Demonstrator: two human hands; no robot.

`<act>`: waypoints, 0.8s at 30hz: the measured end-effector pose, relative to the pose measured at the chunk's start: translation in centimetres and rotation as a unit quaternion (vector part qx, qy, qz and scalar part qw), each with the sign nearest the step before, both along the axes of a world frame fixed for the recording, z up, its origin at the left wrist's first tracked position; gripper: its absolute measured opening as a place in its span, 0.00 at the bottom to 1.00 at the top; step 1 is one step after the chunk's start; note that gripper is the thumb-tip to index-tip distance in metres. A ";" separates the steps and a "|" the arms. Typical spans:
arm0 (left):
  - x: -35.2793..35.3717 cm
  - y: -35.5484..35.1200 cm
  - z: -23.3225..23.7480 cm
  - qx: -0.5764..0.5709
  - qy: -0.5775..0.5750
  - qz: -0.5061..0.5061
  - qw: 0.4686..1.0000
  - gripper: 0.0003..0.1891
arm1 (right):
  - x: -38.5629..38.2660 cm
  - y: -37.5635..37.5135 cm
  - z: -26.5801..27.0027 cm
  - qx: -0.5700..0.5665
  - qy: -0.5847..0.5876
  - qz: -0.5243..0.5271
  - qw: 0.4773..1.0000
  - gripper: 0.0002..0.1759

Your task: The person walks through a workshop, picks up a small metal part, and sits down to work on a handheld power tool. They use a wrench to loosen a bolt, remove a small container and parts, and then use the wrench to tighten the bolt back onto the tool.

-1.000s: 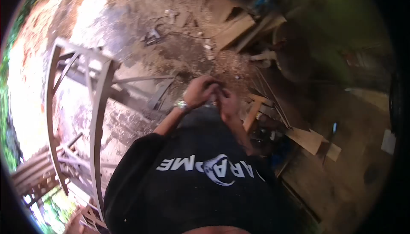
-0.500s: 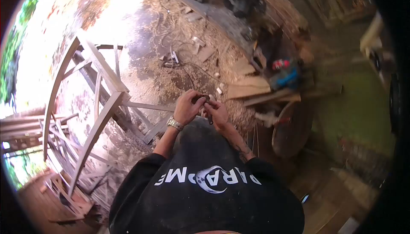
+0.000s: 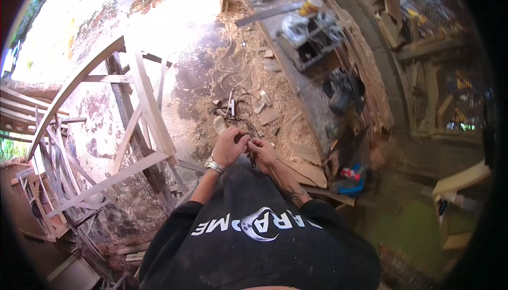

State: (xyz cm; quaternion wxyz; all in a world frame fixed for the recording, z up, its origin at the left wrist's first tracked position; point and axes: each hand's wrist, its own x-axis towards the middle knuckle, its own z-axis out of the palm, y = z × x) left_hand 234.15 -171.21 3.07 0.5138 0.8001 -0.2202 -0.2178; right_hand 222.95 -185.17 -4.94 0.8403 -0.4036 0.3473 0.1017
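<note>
my left hand (image 3: 228,147) and right hand (image 3: 263,153) meet in front of my belly, fingers curled in, both pinching a small dark thing (image 3: 252,157) between their fingertips. it sits right where the two hands come together, with a narrow end hanging down below them; it's too small and too much covered for me to tell what it is. a metal watch (image 3: 214,165) is round my left wrist, and dark markings show on my right forearm. under my arms is my black sweatshirt (image 3: 233,258) with white lettering across it.

just past my hands, a tangle of dark cord (image 3: 244,93) lies on the floor among wood shavings (image 3: 275,97) and offcuts. to my left stands a wooden frame (image 3: 148,99) with curved members, and farther left are stacked planks (image 3: 26,109). ahead on my right, a long bench (image 3: 272,23) bears a yellow container (image 3: 311,5), a dark crate (image 3: 317,54) and clear plastic. near its closer end is a blue-and-red thing (image 3: 350,184), blurred.
</note>
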 end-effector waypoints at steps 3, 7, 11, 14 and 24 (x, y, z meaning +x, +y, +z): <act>7.4 0.7 0.4 -0.018 0.006 0.019 1.000 0.10 | 7.6 -0.1 1.1 -0.011 -0.027 0.029 0.999 0.11; 14.8 1.4 3.2 -0.021 0.038 0.044 0.998 0.10 | 16.1 -0.2 2.2 -0.028 0.010 0.082 0.996 0.13; 21.8 0.8 2.4 -0.043 0.068 0.079 0.994 0.09 | 23.8 -0.3 0.8 -0.040 -0.007 0.074 0.996 0.12; 26.8 -0.9 1.6 -0.035 0.066 0.100 0.992 0.08 | 28.9 -2.0 -0.7 0.009 -0.019 0.079 0.997 0.11; 52.5 -8.5 1.8 0.046 0.014 0.152 0.987 0.10 | 57.5 -8.4 -3.4 0.106 -0.054 0.111 0.987 0.17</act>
